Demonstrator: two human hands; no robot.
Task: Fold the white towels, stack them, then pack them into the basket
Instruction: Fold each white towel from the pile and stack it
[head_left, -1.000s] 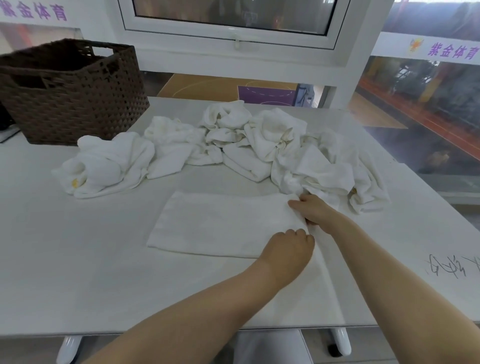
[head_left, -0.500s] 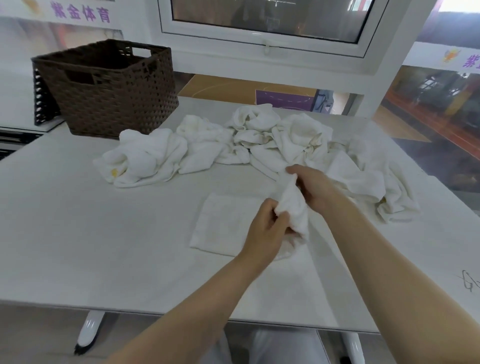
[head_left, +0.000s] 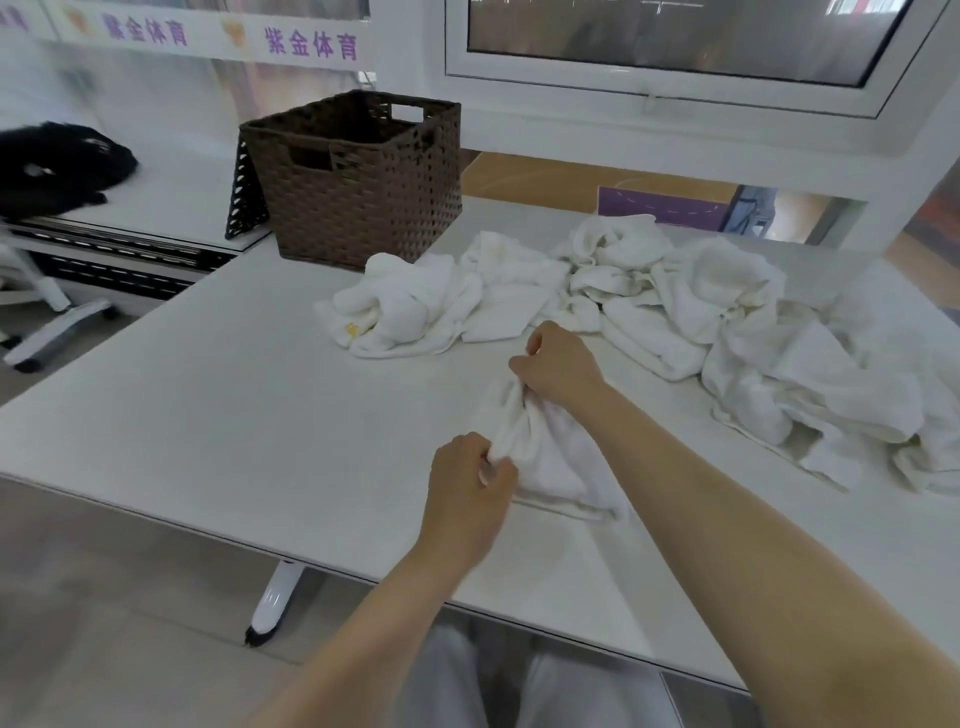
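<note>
Basket (head_left: 358, 192) stands well left of and beyond both grips, at the table's (head_left: 182, 415) far corner, open side up; its inside is mostly shadowed, and I can't tell if anything lies in it. Nearer, the left hand (head_left: 467, 493) pinches the near end of one white towel (head_left: 550, 462), thumb and curled fingers closed on a bunched edge. Just right of that pinch the cloth fans out and rests on the tabletop. Above and right, the right hand (head_left: 558, 364) has its fingers curled round the towel's far end, gathered into a tight wad. Beyond and right of that grip lies the crumpled pile of towels (head_left: 675, 312), unfolded, running toward the table's right side.

Folding looks barely begun, nothing stacked. Main risk, as I judge it: both grips hold scrunched cloth rather than clean corners, so laying it over would trap wrinkles and give a lopsided fold that stacks badly. The right forearm passes close to the pile; a wide sweep could snag a loose towel and drag it along.
</note>
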